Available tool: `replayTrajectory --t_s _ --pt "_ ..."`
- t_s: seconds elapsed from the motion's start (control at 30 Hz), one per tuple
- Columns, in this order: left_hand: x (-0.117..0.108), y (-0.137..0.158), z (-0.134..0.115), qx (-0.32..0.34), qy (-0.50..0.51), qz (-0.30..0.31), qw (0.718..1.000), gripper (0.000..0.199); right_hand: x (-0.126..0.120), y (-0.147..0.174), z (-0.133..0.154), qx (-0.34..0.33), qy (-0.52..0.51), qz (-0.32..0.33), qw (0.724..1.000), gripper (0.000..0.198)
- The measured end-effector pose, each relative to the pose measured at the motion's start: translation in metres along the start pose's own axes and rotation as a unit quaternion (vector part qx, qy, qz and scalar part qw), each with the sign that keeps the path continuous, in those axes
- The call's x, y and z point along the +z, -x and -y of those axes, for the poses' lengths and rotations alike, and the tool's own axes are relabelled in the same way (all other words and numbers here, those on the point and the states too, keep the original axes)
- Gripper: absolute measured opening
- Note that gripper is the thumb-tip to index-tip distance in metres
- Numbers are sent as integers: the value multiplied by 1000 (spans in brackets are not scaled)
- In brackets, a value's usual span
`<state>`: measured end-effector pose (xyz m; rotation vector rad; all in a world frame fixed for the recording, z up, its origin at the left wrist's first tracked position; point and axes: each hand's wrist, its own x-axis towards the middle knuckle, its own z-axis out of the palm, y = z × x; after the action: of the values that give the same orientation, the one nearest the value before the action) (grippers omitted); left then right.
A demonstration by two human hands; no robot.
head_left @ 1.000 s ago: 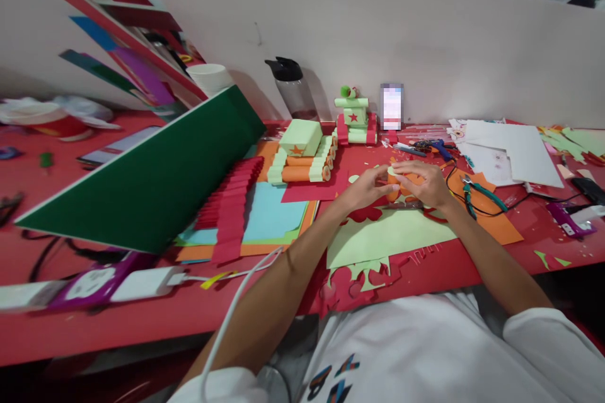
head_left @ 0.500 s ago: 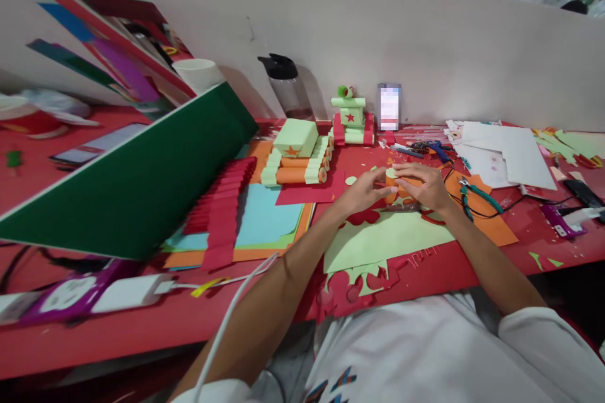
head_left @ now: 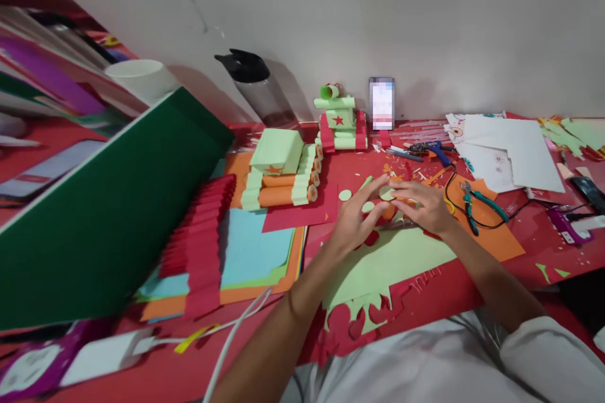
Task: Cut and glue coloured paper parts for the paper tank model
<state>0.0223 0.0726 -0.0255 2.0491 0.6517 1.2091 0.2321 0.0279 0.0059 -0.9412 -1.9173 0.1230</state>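
Observation:
Between my hands stands a small orange paper roll [head_left: 389, 210] with a pale green paper disc [head_left: 386, 192] on its top end. My left hand [head_left: 360, 216] grips it from the left, thumb and fingers curved. From the right, my right hand [head_left: 421, 206] holds the roll, its fingertips at the disc's edge. My hands partly hide the roll. Loose pale green discs [head_left: 345, 195] lie by my left hand. Under my wrists is a pale green paper sheet [head_left: 392, 258] over red paper with cut-out shapes.
Left of my hands stands a paper tank model [head_left: 278, 167], with a smaller model [head_left: 341, 123] behind. A green board [head_left: 108, 208] leans at the left near a bottle [head_left: 265, 88]. Pliers [head_left: 486, 201], a glue gun [head_left: 437, 151] and white sheets [head_left: 515, 145] lie right.
The view has shifted, so the left-hand objects sit further left and larger. My fingers have moved slightly around the roll, and more loose discs show beside my left hand.

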Motion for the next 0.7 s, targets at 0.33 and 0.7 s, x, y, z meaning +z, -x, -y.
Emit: replayTrajectory --t_s 0.33,0.7 --pt "-4 2 4 78 -19 -51 995 42 7 3 5 51 -44 2 998 27" --pt "-5 8 -6 54 12 -48 997 56 12 11 4 114 -52 27 992 13"
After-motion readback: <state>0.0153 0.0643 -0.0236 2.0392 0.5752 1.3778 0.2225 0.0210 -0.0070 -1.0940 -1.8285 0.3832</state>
